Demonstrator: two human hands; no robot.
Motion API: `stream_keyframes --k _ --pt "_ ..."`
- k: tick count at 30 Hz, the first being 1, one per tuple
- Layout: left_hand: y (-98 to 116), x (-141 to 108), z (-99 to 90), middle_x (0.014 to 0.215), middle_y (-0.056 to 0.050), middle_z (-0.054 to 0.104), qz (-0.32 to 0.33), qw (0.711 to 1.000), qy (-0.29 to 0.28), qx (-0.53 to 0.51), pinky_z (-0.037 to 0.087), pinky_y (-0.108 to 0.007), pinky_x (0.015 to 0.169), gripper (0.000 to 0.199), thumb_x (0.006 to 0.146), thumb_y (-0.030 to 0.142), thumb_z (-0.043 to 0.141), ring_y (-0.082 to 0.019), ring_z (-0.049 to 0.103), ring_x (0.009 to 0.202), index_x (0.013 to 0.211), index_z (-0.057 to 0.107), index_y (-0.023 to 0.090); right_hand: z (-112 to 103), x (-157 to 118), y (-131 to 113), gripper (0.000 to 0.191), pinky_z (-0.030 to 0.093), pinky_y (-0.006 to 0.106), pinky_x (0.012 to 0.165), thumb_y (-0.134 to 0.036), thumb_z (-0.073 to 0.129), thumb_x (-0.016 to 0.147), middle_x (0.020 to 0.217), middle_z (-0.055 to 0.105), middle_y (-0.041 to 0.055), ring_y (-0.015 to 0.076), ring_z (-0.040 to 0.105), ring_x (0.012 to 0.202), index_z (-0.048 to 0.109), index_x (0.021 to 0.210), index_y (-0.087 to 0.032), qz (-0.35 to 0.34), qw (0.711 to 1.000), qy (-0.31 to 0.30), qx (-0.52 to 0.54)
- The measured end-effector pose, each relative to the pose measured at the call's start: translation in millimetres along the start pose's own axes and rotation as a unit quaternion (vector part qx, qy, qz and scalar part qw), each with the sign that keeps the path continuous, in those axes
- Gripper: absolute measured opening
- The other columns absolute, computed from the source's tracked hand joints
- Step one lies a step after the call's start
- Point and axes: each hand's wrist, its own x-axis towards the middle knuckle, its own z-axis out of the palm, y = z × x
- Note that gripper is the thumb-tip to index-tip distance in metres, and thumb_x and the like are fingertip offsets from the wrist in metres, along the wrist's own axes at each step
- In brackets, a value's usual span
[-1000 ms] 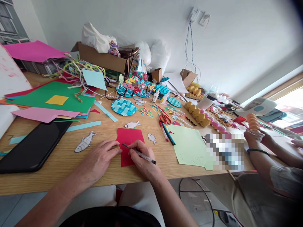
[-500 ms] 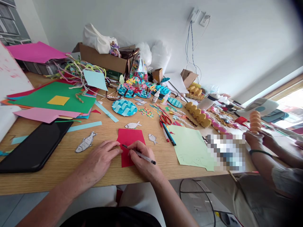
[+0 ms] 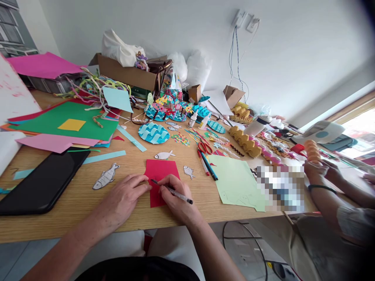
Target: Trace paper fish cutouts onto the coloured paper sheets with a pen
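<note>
A red sheet of paper (image 3: 162,168) lies on the table in front of me. My right hand (image 3: 177,195) grips a black gel pen (image 3: 178,194), its tip on the left part of the red sheet, where a few faint dark lines show. My left hand (image 3: 129,195) lies flat, its fingertips on the sheet's left edge and its fingers stretched out. Around the sheet are paper fish cut-outs: a large grey one (image 3: 106,176) to the left, a white one (image 3: 164,155) just above, and a small one (image 3: 189,171) to the right.
At the left are a black tablet (image 3: 43,183) and stacked coloured paper (image 3: 43,123). To the right lie red scissors (image 3: 205,147), markers (image 3: 208,166) and a pale green sheet (image 3: 234,179). Blue wave crafts (image 3: 154,133) stand behind. A co-worker's hands (image 3: 318,171) hold an orange ridged piece (image 3: 313,150).
My hands and the pen have hardly moved; the pen tip stays on the red paper. At the right, the co-worker's orange piece has shifted slightly left and lower.
</note>
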Motion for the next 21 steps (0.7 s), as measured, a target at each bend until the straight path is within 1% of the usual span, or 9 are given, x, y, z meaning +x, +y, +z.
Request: stream_keyframes --k 5,9,12,15,18,21 --pt "-1.0 0.0 0.7 0.114 -0.007 0.061 -0.003 1.000 0.001 0.001 0.046 -0.037 0.092 0.053 0.068 -0.004 0.033 -0.021 0.053 0.108 0.103 0.064 0.020 -0.5 0.5 -1.3 0.016 0.035 0.018 0.051 -0.014 0.047 0.073 0.058 0.053 -0.0048 0.0089 0.046 0.052 0.061 0.079 -0.017 -0.002 1.000 -0.002 0.003" --pt "-0.7 0.4 0.3 0.114 -0.008 0.061 -0.002 1.000 -0.001 0.003 0.047 -0.038 0.092 0.052 0.068 -0.004 0.033 -0.022 0.053 0.108 0.102 0.065 0.018 -0.9 0.6 -1.6 0.017 0.035 0.018 0.051 -0.013 0.046 0.073 0.060 0.056 -0.0041 0.0090 0.047 0.053 0.061 0.078 -0.017 0.000 1.000 0.006 -0.004" --pt "0.1 0.6 -0.4 0.114 -0.009 0.061 -0.002 1.000 -0.005 0.005 0.047 -0.039 0.091 0.052 0.069 -0.004 0.032 -0.023 0.053 0.108 0.103 0.065 0.017 -0.5 0.3 -0.2 0.016 0.034 0.018 0.050 -0.014 0.047 0.074 0.058 0.054 -0.0049 0.0087 0.046 0.052 0.062 0.080 -0.017 -0.003 1.000 -0.001 -0.001" --pt "0.3 0.3 -0.8 0.115 -0.009 0.061 -0.006 1.000 -0.006 0.007 0.047 -0.038 0.091 0.051 0.070 -0.004 0.033 -0.022 0.053 0.108 0.104 0.065 0.018 0.1 0.2 0.7 0.016 0.034 0.018 0.049 -0.015 0.048 0.074 0.058 0.053 -0.0053 0.0084 0.045 0.051 0.062 0.081 -0.017 -0.004 1.000 -0.004 0.005" --pt "0.1 0.1 -0.8 0.115 -0.007 0.061 -0.006 1.000 -0.004 0.006 0.047 -0.037 0.092 0.051 0.071 -0.003 0.033 -0.021 0.053 0.108 0.104 0.065 0.020 0.7 0.4 0.2 0.016 0.034 0.018 0.050 -0.014 0.048 0.074 0.058 0.054 -0.0051 0.0084 0.045 0.051 0.062 0.079 -0.017 -0.003 1.000 0.005 -0.002" --pt "0.4 0.5 -1.0 0.114 -0.008 0.061 -0.002 1.000 -0.002 0.003 0.047 -0.038 0.092 0.049 0.072 -0.002 0.033 -0.022 0.053 0.107 0.103 0.065 0.019 1.0 0.5 0.0 0.016 0.034 0.018 0.050 -0.014 0.048 0.074 0.058 0.054 -0.0049 0.0086 0.045 0.051 0.062 0.078 -0.017 -0.002 1.000 0.007 -0.005"
